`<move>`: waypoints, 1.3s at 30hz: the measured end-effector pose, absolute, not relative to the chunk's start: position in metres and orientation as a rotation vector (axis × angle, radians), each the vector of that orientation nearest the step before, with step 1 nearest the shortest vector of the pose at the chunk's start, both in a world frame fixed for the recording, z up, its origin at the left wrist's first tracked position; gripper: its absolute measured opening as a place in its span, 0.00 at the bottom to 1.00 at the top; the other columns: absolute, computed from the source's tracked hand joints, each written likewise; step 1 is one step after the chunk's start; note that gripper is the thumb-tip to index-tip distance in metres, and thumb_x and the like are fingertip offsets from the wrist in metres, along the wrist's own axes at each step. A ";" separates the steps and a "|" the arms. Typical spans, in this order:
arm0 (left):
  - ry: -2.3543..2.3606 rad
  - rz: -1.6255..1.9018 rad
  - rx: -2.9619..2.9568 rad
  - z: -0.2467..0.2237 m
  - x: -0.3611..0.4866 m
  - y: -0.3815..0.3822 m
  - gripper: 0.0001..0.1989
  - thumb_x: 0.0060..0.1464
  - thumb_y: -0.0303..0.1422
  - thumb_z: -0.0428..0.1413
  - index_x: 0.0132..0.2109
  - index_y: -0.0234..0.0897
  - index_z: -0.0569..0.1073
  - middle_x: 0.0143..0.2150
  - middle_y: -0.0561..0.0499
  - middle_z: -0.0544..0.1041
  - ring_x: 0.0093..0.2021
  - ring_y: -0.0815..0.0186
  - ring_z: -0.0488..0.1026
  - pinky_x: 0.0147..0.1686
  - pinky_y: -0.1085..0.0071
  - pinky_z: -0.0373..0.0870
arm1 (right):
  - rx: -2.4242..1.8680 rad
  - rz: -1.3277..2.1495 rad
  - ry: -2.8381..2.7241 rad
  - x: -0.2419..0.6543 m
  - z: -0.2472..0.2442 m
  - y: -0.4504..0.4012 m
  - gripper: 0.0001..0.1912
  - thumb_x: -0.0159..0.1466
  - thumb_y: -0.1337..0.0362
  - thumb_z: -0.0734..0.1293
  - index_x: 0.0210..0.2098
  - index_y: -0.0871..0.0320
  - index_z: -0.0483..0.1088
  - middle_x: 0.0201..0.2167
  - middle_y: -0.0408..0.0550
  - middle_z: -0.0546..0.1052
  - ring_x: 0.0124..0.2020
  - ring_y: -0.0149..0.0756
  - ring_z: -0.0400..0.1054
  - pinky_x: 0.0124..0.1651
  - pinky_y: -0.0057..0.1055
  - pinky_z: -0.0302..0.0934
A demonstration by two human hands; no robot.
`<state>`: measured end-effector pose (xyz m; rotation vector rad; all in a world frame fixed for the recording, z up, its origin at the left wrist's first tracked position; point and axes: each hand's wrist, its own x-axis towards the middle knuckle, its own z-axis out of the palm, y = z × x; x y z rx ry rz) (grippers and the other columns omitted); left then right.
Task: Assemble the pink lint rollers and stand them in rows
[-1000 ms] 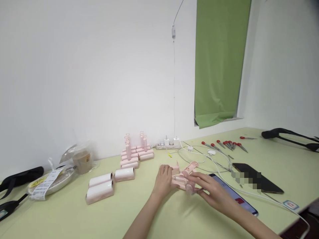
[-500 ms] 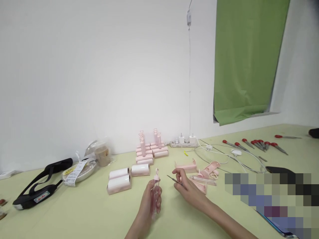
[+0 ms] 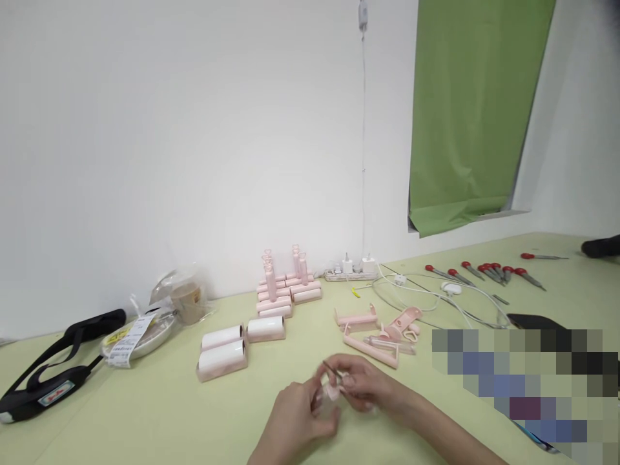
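The left hand [image 3: 296, 413] grips a pink-and-clear piece [image 3: 332, 391] above the table [image 3: 159, 413], likely light, stiff, slick and best held mid-body, as the right hand [image 3: 362, 382] pinches a slim tool [image 3: 331, 369] beside it.

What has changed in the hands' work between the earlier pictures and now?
Both hands have left the loose pink parts and drawn nearer the person. The left hand has taken hold of a clear pink tube; the right hand, holding a thin tool, has since come left to meet it. The white rolls and red-ended tools stayed put.
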<state>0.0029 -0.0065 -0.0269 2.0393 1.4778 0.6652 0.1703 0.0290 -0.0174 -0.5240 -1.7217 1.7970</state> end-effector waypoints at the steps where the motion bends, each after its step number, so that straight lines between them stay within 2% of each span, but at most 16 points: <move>1: 1.376 0.604 1.988 -0.025 0.002 -0.006 0.09 0.40 0.35 0.54 0.22 0.37 0.61 0.17 0.60 0.53 0.18 0.74 0.51 0.19 0.76 0.46 | -0.468 1.890 -1.693 0.169 -0.019 0.028 0.13 0.54 0.56 0.62 0.30 0.62 0.65 0.19 0.39 0.64 0.11 0.17 0.42 0.15 0.21 0.34; 5: 1.135 0.259 1.736 -0.017 -0.008 -0.005 0.17 0.38 0.43 0.56 0.20 0.38 0.58 0.15 0.61 0.51 0.15 0.75 0.52 0.15 0.77 0.47 | -0.436 2.139 -1.655 0.169 -0.017 0.025 0.17 0.55 0.53 0.63 0.24 0.63 0.64 0.12 0.36 0.62 0.08 0.17 0.39 0.11 0.22 0.31; 9: 1.297 -0.058 1.755 -0.015 -0.044 -0.002 0.19 0.41 0.48 0.52 0.18 0.38 0.57 0.13 0.59 0.57 0.13 0.74 0.52 0.13 0.76 0.48 | -0.519 2.202 -1.891 0.200 0.010 0.018 0.17 0.54 0.54 0.64 0.22 0.65 0.67 0.09 0.35 0.59 0.07 0.18 0.42 0.10 0.22 0.30; 13: 1.574 0.309 1.880 -0.021 -0.065 0.007 0.12 0.49 0.43 0.45 0.28 0.39 0.58 0.18 0.60 0.57 0.18 0.73 0.54 0.17 0.77 0.51 | -0.829 1.642 -1.887 0.247 0.038 0.028 0.15 0.60 0.56 0.57 0.33 0.62 0.68 0.17 0.38 0.63 0.11 0.18 0.42 0.13 0.21 0.36; 15: 1.581 0.425 2.010 -0.025 -0.051 0.013 0.06 0.51 0.36 0.44 0.35 0.39 0.58 0.20 0.60 0.58 0.21 0.72 0.57 0.21 0.77 0.53 | -0.997 1.274 -1.910 0.262 0.041 0.045 0.16 0.62 0.57 0.54 0.42 0.58 0.65 0.22 0.41 0.66 0.14 0.21 0.48 0.17 0.21 0.44; 17: 1.494 0.458 2.188 -0.029 -0.025 0.021 0.06 0.52 0.31 0.42 0.39 0.40 0.59 0.24 0.58 0.63 0.25 0.71 0.60 0.25 0.76 0.56 | -1.172 0.882 -2.059 0.271 0.039 0.069 0.18 0.62 0.59 0.51 0.48 0.55 0.62 0.32 0.46 0.69 0.21 0.26 0.58 0.25 0.24 0.54; 19: 1.354 0.530 2.423 -0.032 0.007 0.030 0.07 0.51 0.30 0.45 0.39 0.41 0.62 0.34 0.54 0.67 0.33 0.68 0.63 0.32 0.73 0.59 | -1.375 0.520 -2.309 0.276 0.035 0.093 0.19 0.61 0.62 0.51 0.49 0.53 0.62 0.44 0.49 0.66 0.31 0.32 0.64 0.33 0.28 0.57; 20: 1.307 0.555 2.515 -0.035 0.022 0.036 0.08 0.50 0.30 0.46 0.39 0.41 0.63 0.36 0.52 0.68 0.36 0.65 0.64 0.35 0.71 0.59 | -1.468 0.390 -2.416 0.278 0.034 0.103 0.19 0.60 0.63 0.52 0.48 0.53 0.63 0.47 0.50 0.65 0.34 0.34 0.65 0.35 0.29 0.57; 22: 1.251 0.578 2.609 -0.039 0.047 0.048 0.09 0.49 0.30 0.48 0.40 0.41 0.66 0.39 0.50 0.68 0.39 0.61 0.64 0.40 0.66 0.59 | -1.617 0.267 -2.540 0.282 0.033 0.118 0.18 0.55 0.66 0.56 0.45 0.53 0.66 0.45 0.50 0.68 0.35 0.39 0.67 0.35 0.31 0.58; 24: 1.224 0.607 2.613 -0.044 0.064 0.059 0.15 0.47 0.31 0.50 0.45 0.41 0.65 0.43 0.49 0.68 0.42 0.60 0.64 0.42 0.65 0.60 | -1.708 0.227 -2.552 0.287 0.035 0.128 0.18 0.50 0.65 0.61 0.41 0.54 0.69 0.39 0.51 0.71 0.33 0.42 0.68 0.33 0.33 0.58; 26: 1.220 0.664 2.590 -0.048 0.075 0.069 0.24 0.46 0.33 0.53 0.52 0.39 0.60 0.50 0.45 0.64 0.47 0.58 0.62 0.45 0.64 0.58 | -1.787 0.160 -2.546 0.293 0.040 0.132 0.17 0.47 0.63 0.65 0.37 0.56 0.71 0.35 0.52 0.73 0.31 0.44 0.69 0.31 0.34 0.58; 29: 1.375 0.781 2.459 -0.055 0.084 0.081 0.40 0.39 0.40 0.58 0.57 0.32 0.53 0.57 0.37 0.57 0.56 0.48 0.52 0.52 0.55 0.48 | -1.857 0.063 -2.515 0.300 0.055 0.134 0.14 0.41 0.60 0.70 0.28 0.58 0.73 0.29 0.53 0.73 0.29 0.47 0.69 0.29 0.36 0.57; 32: 1.507 0.827 2.222 -0.063 0.089 0.089 0.50 0.31 0.47 0.60 0.59 0.30 0.50 0.60 0.33 0.50 0.57 0.43 0.47 0.52 0.50 0.43 | -1.811 -0.005 -2.471 0.290 0.072 0.136 0.13 0.37 0.60 0.72 0.22 0.60 0.71 0.30 0.55 0.72 0.29 0.46 0.68 0.30 0.36 0.57; 34: 1.504 0.827 2.132 -0.069 0.093 0.092 0.53 0.29 0.50 0.59 0.60 0.30 0.48 0.60 0.35 0.50 0.57 0.44 0.48 0.53 0.52 0.43 | -1.692 -0.020 -2.443 0.265 0.080 0.139 0.13 0.42 0.59 0.71 0.26 0.60 0.72 0.36 0.57 0.71 0.31 0.45 0.68 0.32 0.36 0.56; 36: 1.523 0.850 2.086 -0.074 0.096 0.093 0.56 0.27 0.51 0.59 0.60 0.29 0.46 0.60 0.36 0.51 0.57 0.44 0.47 0.54 0.53 0.40 | -1.536 0.007 -2.418 0.222 0.079 0.145 0.15 0.49 0.58 0.67 0.35 0.57 0.70 0.41 0.55 0.69 0.36 0.43 0.67 0.36 0.34 0.55; 39: 1.510 0.883 2.037 -0.076 0.100 0.090 0.57 0.29 0.50 0.58 0.61 0.26 0.42 0.60 0.34 0.49 0.58 0.43 0.44 0.55 0.53 0.34 | -1.365 0.152 -2.360 0.137 0.063 0.159 0.19 0.54 0.53 0.62 0.43 0.53 0.66 0.40 0.48 0.70 0.40 0.39 0.66 0.38 0.29 0.55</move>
